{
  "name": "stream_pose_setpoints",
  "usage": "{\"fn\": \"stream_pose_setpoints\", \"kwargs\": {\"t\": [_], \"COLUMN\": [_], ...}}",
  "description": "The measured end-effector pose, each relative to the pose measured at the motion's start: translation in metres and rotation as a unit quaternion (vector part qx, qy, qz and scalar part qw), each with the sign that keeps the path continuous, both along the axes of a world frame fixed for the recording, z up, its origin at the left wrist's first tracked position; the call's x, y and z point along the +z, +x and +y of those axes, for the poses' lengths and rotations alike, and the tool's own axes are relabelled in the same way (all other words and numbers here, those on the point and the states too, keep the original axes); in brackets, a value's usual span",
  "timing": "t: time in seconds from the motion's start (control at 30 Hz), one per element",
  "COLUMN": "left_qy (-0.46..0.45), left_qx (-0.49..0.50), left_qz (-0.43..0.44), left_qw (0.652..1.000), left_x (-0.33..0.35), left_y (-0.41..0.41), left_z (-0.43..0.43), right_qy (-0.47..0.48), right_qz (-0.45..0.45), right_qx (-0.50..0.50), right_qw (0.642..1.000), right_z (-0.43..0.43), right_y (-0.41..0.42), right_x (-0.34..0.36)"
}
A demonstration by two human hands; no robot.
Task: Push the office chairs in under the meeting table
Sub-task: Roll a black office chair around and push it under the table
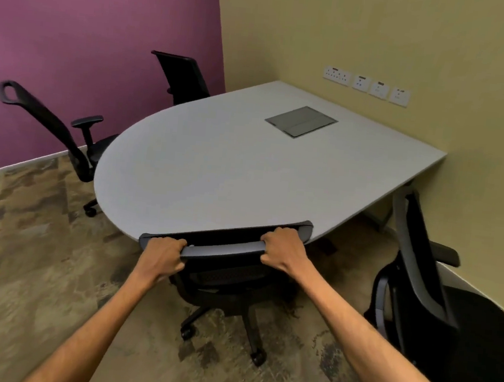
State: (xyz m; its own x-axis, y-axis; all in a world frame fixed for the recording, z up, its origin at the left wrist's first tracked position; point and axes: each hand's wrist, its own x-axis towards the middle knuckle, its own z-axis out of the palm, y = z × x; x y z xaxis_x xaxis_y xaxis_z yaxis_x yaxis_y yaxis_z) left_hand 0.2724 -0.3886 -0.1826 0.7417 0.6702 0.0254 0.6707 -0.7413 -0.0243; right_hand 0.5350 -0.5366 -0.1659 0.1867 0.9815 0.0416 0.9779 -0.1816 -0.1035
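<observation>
A grey meeting table (216, 169) with a rounded near end fills the middle. A black office chair (224, 246) stands right in front of me, its backrest top touching the table's near edge and its seat mostly under the top. My left hand (163, 254) grips the left end of the backrest's top bar. My right hand (283, 249) grips the right end. A second black chair (421, 268) stands at the right, turned away from the table. At the left a third chair (53, 128) leans back with its seat at the table edge. A fourth chair (183, 78) sits at the far side.
A metal cable hatch (301, 121) is set into the tabletop. Wall sockets (367, 85) line the yellow wall behind. The purple wall closes the left side. Patterned carpet (39, 247) covers the floor to my left.
</observation>
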Motion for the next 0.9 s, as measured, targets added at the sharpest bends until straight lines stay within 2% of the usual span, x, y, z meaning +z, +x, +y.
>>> {"fn": "stream_pose_setpoints", "kwargs": {"t": [0.13, 0.2, 0.33, 0.47, 0.63, 0.77, 0.9], "left_qy": [0.034, 0.043, 0.004, -0.017, -0.031, -0.036, -0.063], "left_qx": [-0.055, -0.069, -0.113, -0.185, -0.288, -0.354, -0.379], "left_qz": [-0.073, -0.114, -0.206, -0.261, -0.245, -0.220, -0.183], "left_qw": [0.995, 0.990, 0.972, 0.947, 0.925, 0.908, 0.905], "left_x": [-0.002, 0.003, 0.027, 0.056, 0.065, 0.060, 0.045], "left_y": [0.004, 0.021, 0.088, 0.173, 0.261, 0.320, 0.368], "left_z": [-0.019, -0.029, -0.042, -0.052, -0.071, -0.090, -0.103], "right_qy": [0.065, 0.113, 0.183, 0.202, 0.197, 0.176, 0.152], "right_qz": [0.005, 0.006, 0.002, -0.047, -0.059, -0.046, -0.027], "right_qx": [0.028, 0.000, -0.139, -0.303, -0.410, -0.445, -0.455], "right_qw": [0.997, 0.994, 0.973, 0.930, 0.888, 0.877, 0.877], "right_z": [-0.022, -0.042, -0.088, -0.130, -0.171, -0.184, -0.183], "right_y": [0.010, 0.026, 0.073, 0.123, 0.142, 0.150, 0.157], "right_x": [-0.012, -0.009, 0.011, 0.023, 0.021, 0.007, -0.010]}}
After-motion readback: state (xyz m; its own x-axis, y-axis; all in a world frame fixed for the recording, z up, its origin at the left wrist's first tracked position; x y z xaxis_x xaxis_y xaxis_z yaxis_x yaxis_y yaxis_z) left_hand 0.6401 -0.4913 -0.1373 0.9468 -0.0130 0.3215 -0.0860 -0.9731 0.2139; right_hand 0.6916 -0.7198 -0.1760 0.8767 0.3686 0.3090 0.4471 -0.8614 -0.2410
